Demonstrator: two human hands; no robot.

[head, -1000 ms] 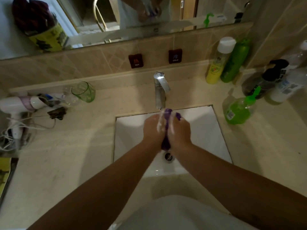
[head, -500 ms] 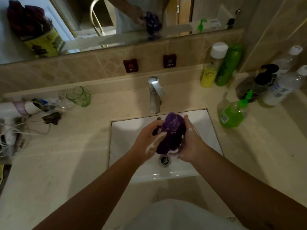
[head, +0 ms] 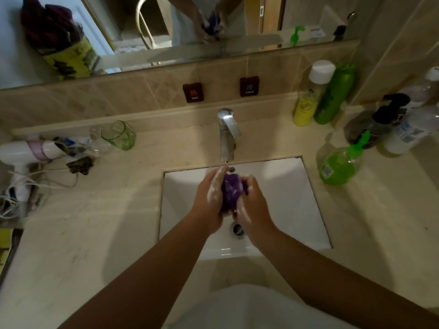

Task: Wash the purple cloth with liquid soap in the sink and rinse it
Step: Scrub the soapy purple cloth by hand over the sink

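Scene: a beige bathroom counter [head: 95, 233] seen from above, with a white rectangular sink [head: 297, 198] set into it near the back edge.
Cloth: the purple cloth [head: 231, 193] is bunched into a ball, held above the sink basin just in front of the tap [head: 226, 134].
Left hand: the left hand [head: 210, 203] presses against the cloth's left side, fingers curled round it, white lather along the fingers.
Right hand: the right hand [head: 251, 205] grips the cloth's right side, also streaked with suds (the two hands squeeze the ball between them).
Water: no stream from the tap can be made out.
Soap: a green pump bottle [head: 337, 165] stands on the counter just beside the sink's right edge, probably the liquid soap.
Drain: the drain [head: 237, 230] lies below the hands, uncovered.
Progress: soap appears already applied and the scrubbing is under way; rinsing the lather out of the cloth is not yet done.
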